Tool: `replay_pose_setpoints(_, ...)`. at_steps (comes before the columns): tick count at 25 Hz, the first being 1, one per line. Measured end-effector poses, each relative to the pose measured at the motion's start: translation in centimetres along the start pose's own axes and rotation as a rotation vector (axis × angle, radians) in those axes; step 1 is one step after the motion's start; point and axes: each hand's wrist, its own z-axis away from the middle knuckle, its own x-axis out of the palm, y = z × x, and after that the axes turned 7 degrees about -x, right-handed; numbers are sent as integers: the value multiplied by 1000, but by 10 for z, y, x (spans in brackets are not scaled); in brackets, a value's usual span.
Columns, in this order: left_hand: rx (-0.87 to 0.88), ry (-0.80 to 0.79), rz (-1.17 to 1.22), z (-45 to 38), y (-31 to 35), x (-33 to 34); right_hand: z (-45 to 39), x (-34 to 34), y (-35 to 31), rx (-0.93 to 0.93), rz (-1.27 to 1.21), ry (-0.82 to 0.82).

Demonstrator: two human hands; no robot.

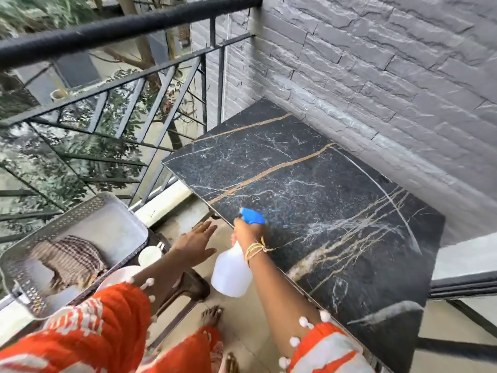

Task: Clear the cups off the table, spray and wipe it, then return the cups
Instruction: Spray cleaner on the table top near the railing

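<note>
The right hand (pixel 248 231) grasps the neck of a white spray bottle (pixel 231 273) with a blue trigger head (pixel 252 217), low in the centre of the frame, its nozzle over the near edge of the black marble table (pixel 322 189). The left hand (pixel 195 244) hovers just left of it, fingers straight and spread, holding nothing. At lower left, white cups (pixel 150 254) sit beside a metal tray (pixel 107 219) that carries a checked cloth (pixel 71 255). A black railing (pixel 107 30) crosses the upper left; a grey brick wall (pixel 376 63) fills the upper right.
</note>
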Motion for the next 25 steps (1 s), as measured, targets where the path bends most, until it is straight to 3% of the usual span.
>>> replay_pose_setpoints(7,-90,66,188,58,15,23,42,-30,22,-10,-177,-114)
replay_pose_setpoints(12,-293,32,323,109,-11,54,73,-12,61,-54,-70,-139)
replay_pose_setpoints(19,-479,26,388,170,-87,81,115,57,91,-119,46,-293)
replay_pose_setpoints(25,-555,86,505,186,-154,69,136,146,65,-238,149,-385)
